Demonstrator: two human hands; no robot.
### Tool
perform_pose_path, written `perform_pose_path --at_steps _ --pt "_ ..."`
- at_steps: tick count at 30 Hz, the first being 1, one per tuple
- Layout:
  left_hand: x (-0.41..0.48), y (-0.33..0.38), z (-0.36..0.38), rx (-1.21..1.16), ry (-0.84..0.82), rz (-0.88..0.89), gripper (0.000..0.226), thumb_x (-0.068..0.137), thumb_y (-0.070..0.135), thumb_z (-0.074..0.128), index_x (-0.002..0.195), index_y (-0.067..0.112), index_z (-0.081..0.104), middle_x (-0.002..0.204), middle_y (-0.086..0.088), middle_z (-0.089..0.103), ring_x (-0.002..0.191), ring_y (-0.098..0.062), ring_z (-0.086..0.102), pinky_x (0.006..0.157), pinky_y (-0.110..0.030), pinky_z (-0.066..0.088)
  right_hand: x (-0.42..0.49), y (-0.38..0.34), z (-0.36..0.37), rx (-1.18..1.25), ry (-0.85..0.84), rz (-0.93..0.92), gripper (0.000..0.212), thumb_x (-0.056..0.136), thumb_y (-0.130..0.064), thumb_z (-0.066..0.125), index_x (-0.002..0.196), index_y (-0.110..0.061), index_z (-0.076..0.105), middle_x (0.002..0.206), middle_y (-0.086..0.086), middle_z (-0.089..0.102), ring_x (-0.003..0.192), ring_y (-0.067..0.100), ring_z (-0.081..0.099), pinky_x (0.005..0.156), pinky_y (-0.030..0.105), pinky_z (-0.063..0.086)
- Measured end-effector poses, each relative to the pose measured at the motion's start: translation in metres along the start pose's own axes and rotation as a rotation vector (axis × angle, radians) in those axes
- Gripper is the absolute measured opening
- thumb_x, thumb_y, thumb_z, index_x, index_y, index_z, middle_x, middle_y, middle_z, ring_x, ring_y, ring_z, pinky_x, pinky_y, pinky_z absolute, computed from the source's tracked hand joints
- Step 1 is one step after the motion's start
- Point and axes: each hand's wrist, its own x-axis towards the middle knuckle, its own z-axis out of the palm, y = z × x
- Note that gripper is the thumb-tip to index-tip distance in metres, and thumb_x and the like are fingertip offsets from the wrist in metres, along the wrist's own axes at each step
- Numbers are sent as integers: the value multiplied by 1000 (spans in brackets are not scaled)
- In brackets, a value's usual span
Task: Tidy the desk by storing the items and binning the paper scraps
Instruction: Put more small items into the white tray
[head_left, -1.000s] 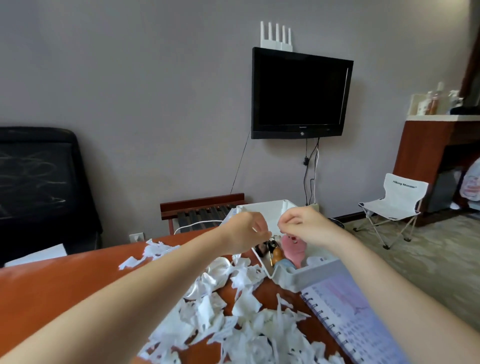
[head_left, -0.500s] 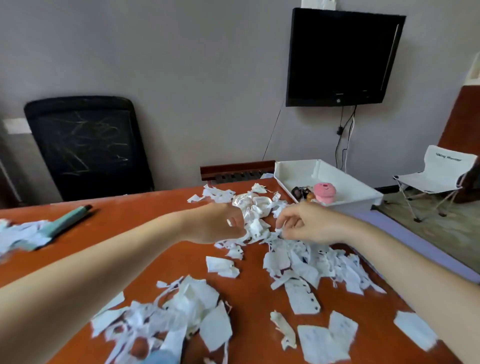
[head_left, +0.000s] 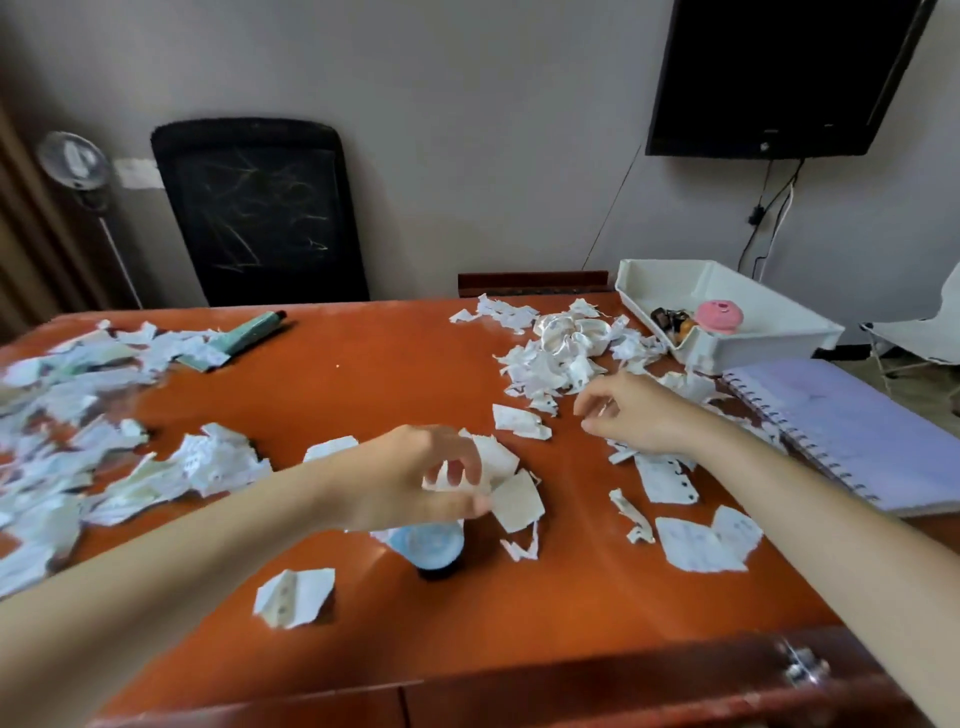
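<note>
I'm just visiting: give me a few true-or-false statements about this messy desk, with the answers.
1. The pink item lies in the white tray. True.
2. The green marker lies in that tray. False: it lies on the desk, far to the left.
3. The left hand holds paper scraps. True.
4. The spiral notebook lies at the desk's left edge. False: it lies on the right, beside the tray.

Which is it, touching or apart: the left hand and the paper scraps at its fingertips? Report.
Touching. The head view shows the left hand pinching the paper scraps between thumb and fingers, with no gap.
</note>
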Motion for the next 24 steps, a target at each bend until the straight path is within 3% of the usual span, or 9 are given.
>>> perform_pose_path --at_steps 5,8,13,17,20,24 --pt "-26 -2 15 209 4 40 48 77 64 58 116 37 49 110 17 52 88 -4 53 72 -17 46 5 -2 9 38 55 20 11 90 -15 59 99 -20 64 100 -4 62 88 7 55 75 21 42" --pt "-27 -11 22 185 51 61 44 79 59 60 116 36 50 110 16 53 83 -3 50 62 -7 36 11 -2 13 26 63 26 12 90 -16 59 101 -20 64 102 -3 63 91 10 57 78 23 45" --pt "-19 -22 19 38 105 101 40 81 55 59 116 35 55 104 15 56 82 -2 54 67 -13 45 31 1 13 -13 114 54 20 90 -16 58 109 -16 63 113 0 60 99 14 55 83 27 45" --pt "-1 -30 1 -62 213 118 36 83 49 61 112 27 59 94 19 54 83 3 52 68 -7 43 59 6 6 -57 234 98 21 91 -18 55 111 -17 62 118 1 59 99 16 54 84 31 47" --pt "16 -36 -15 -64 279 88 35 83 46 61 112 25 60 97 17 54 82 0 54 69 -8 47 84 12 0 -75 321 188 21 90 -17 53 109 -16 63 116 5 63 101 24 59 87 40 51" --pt "38 -54 -26 -47 381 -21 35 81 44 65 110 26 60 104 11 59 87 -6 59 71 -16 54 118 19 -5 -52 321 261 30 90 -17 53 120 -16 58 121 7 60 104 28 57 84 36 49"
